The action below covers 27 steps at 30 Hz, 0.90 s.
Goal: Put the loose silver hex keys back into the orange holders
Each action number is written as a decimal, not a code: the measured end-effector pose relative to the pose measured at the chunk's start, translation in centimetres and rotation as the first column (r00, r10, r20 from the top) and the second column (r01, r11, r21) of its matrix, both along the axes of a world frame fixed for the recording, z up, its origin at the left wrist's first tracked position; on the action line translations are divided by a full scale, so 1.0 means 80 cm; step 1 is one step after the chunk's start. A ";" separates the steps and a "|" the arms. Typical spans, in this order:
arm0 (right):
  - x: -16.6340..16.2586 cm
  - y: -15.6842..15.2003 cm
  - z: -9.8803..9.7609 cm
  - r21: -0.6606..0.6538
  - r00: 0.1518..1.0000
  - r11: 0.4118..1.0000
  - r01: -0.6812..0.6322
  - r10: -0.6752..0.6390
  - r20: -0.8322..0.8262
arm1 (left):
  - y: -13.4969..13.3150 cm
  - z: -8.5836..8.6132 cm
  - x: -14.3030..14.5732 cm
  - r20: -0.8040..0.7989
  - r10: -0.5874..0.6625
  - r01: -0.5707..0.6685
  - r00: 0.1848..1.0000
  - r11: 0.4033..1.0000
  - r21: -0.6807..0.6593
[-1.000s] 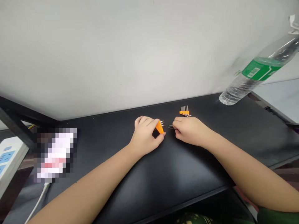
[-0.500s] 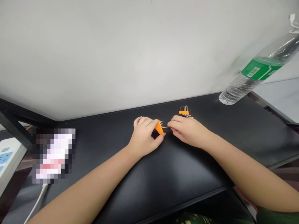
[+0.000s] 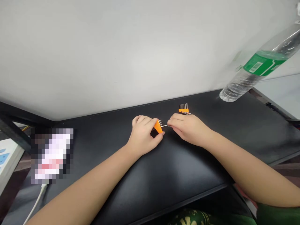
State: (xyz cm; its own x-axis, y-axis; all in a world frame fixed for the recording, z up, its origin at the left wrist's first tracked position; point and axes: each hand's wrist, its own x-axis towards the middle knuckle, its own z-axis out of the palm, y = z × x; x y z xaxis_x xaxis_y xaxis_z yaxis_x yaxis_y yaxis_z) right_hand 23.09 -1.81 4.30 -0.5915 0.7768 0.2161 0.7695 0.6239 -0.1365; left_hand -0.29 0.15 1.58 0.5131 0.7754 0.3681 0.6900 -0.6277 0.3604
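My left hand (image 3: 143, 134) is closed around an orange holder (image 3: 158, 126), its thumb and fingers on the holder's two ends. Short metal tips stick out of the holder's right side. My right hand (image 3: 182, 126) pinches a thin metal rod (image 3: 165, 125), which looks like a hex key. The rod spans the small gap between the hands, and its left end meets the holder. Fingers hide the rod's other end. Just behind my right hand lies a second orange holder (image 3: 183, 110) with several metal keys in it.
On the black tabletop (image 3: 105, 131), a clear bottle with a green label (image 3: 264, 63) stands at the back right. A blurred-out device (image 3: 52, 153) with a white cable (image 3: 37, 200) lies at left, near a white power strip (image 3: 8, 159). A pale wall (image 3: 131, 56) rises behind.
The view has shifted slightly. Both hands keep their grip, and a little more of the metal rod shows between the holder and my right fingers.
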 end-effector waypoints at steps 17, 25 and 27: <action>-0.003 0.009 -0.010 -0.077 0.949 0.994 -0.078 0.050 -0.310 | 0.000 -0.001 0.001 0.012 0.001 -0.001 1.000 1.000 0.003; 0.029 0.031 -0.006 -0.110 0.972 0.989 0.102 -0.122 -0.200 | 0.002 -0.006 -0.001 0.039 -0.004 0.004 0.999 1.000 0.008; 0.025 0.028 -0.005 -0.151 0.966 0.988 0.026 -0.064 -0.252 | 0.002 -0.005 -0.001 0.040 -0.014 0.014 0.999 1.000 0.004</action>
State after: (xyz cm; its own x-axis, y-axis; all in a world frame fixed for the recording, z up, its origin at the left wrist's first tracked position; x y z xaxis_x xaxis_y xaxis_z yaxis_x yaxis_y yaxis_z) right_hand 25.07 0.44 3.92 -0.4949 0.8356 0.2384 0.7243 0.5482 -0.4182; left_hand -0.35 0.32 1.19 0.5090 0.7666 0.3915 0.6663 -0.6388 0.3847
